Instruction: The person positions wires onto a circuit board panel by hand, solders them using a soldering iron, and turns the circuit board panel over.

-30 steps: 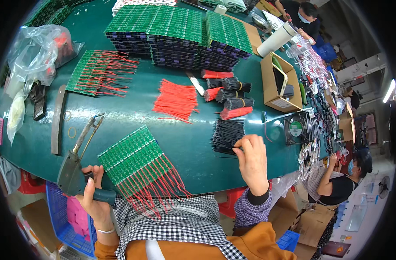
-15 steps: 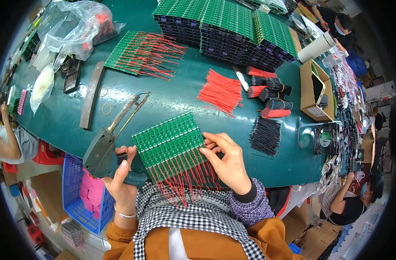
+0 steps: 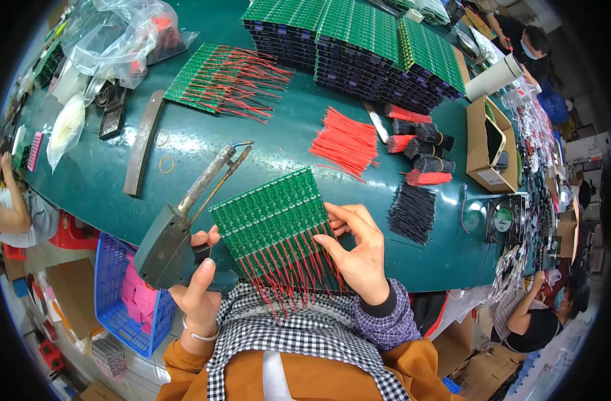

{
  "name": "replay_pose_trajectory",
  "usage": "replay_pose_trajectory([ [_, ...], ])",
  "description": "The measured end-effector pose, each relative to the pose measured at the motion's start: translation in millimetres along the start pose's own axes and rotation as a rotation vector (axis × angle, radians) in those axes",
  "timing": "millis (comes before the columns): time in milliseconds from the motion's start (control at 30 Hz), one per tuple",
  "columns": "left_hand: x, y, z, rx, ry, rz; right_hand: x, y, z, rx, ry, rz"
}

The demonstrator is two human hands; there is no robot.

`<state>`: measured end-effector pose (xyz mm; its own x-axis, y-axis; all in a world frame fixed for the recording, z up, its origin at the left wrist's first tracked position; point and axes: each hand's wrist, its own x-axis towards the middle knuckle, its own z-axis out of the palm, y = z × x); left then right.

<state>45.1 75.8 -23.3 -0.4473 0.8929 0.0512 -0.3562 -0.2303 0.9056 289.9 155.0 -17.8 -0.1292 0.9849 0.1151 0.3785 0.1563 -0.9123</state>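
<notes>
My left hand [image 3: 200,294] is wrapped around the grip of a dark grey soldering gun [image 3: 160,248], its long metal tip and thin feed tube pointing up and away over the table. The fingers are partly hidden behind the handle. My right hand [image 3: 360,252] pinches the right edge of a green circuit board panel [image 3: 268,212], thumb on top. The panel is raised and tilted at the table's near edge. Red wires [image 3: 288,267] hang from its lower rows toward my checked apron, with some black ones among them. The soldering tip is apart from the panel.
Loose red wires [image 3: 345,142] and black wires [image 3: 412,212] lie beyond my right hand, near bundled wires [image 3: 429,137]. Stacked panels [image 3: 359,33] stand at the back; a wired panel [image 3: 197,79] lies left of them. A metal bar [image 3: 143,144], carton [image 3: 480,154] and fan [image 3: 504,219] are also around.
The soldering gun has shifted to the right in my left hand, its tip now nearer the panel's far side. The panel has moved slightly right and up with my right hand.
</notes>
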Motion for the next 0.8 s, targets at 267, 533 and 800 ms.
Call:
replay_pose_trajectory([
  [267, 1.6, -1.8, 1.1, 0.013, -0.010, 0.015, -1.6, -0.1, 0.0, 0.002, 0.001, 0.001],
  [533, 0.6, -2.7, 2.2, 0.025, -0.009, 0.017, -3.5, 2.4, -0.1, -0.001, 0.009, 0.009],
  [800, -6.6, -0.2, 12.4, 0.042, 0.069, -0.066, 18.8, -4.2, -7.2, -0.094, -0.059, -0.033],
])
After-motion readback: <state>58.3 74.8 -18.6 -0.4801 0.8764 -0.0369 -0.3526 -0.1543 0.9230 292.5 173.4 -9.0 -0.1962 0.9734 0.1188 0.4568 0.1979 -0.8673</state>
